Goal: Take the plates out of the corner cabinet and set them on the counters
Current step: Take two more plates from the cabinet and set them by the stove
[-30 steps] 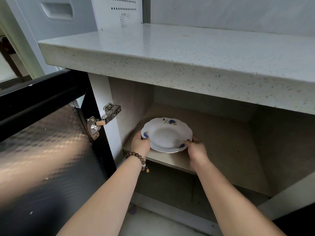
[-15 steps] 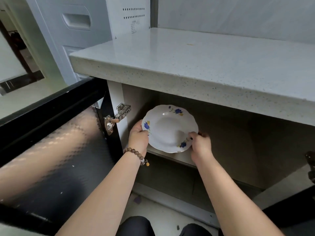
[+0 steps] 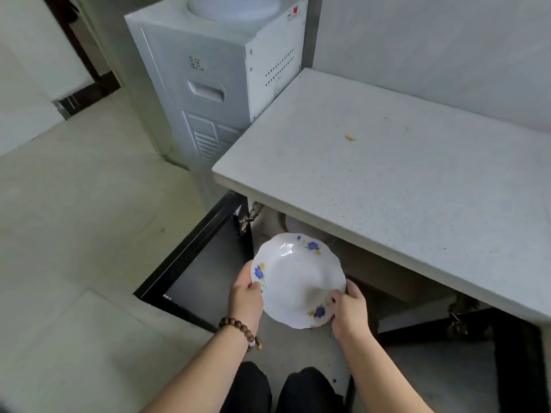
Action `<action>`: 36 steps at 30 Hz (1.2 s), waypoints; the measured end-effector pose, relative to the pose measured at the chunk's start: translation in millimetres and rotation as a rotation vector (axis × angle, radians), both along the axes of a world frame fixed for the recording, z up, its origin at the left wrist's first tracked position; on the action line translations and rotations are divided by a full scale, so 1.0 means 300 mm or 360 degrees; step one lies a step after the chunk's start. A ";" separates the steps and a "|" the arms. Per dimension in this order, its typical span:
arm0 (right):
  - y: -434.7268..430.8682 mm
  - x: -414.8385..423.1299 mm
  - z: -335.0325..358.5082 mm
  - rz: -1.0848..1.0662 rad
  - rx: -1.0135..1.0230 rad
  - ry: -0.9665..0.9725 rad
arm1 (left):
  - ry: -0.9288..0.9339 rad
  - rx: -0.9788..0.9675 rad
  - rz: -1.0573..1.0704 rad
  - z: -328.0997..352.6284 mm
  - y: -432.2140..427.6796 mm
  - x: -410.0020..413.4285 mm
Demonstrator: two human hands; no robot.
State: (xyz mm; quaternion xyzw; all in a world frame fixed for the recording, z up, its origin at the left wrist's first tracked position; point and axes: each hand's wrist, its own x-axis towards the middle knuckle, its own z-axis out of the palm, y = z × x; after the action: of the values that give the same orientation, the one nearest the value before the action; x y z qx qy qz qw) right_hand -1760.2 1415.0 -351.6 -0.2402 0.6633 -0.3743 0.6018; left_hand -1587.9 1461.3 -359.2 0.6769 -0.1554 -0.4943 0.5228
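Observation:
A white plate with blue and yellow flowers is out of the cabinet, in the air in front of the counter's edge and below its top. My left hand grips its left rim and my right hand grips its lower right rim. A bead bracelet is on my left wrist. The pale speckled counter stretches to the upper right. Under its edge, inside the cabinet opening, the rim of another white plate shows; most of it is hidden.
The black cabinet door stands open to the left, with its hinge under the counter. A second dark door is open at the lower right. A white water dispenser stands left of the counter. My knees show at the bottom.
Both hands have pulled the plate out of the cabinet and lifted it. My view has risen from level with the shelf to above the counter top.

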 end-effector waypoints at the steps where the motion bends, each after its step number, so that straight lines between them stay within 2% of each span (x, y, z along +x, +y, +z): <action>1: 0.040 -0.001 0.038 0.0026 0.0037 0.0022 | -0.0006 0.0037 0.0003 0.047 0.050 -0.004; 8: 0.249 0.008 0.307 0.0156 0.0187 0.0082 | -0.0032 0.0258 0.0093 0.372 0.289 -0.004; 18: 0.236 0.111 0.687 0.0430 -0.0079 -0.0014 | 0.0009 0.0089 0.0469 0.698 0.345 0.072; 26: 0.159 0.262 0.796 0.0718 -0.0180 -0.0276 | 0.0030 -0.0065 0.0800 0.791 0.365 0.155; 36: 0.185 0.584 0.803 0.1335 -0.0147 -0.0224 | -0.0028 -0.0256 0.1478 0.856 0.586 0.282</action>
State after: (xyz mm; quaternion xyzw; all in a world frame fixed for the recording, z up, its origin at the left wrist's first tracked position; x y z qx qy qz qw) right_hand -1584.9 1470.6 -110.5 -0.4897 0.4480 -0.1419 0.7344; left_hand -1503.3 1637.1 -102.3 0.6363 0.1214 -0.1888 0.7381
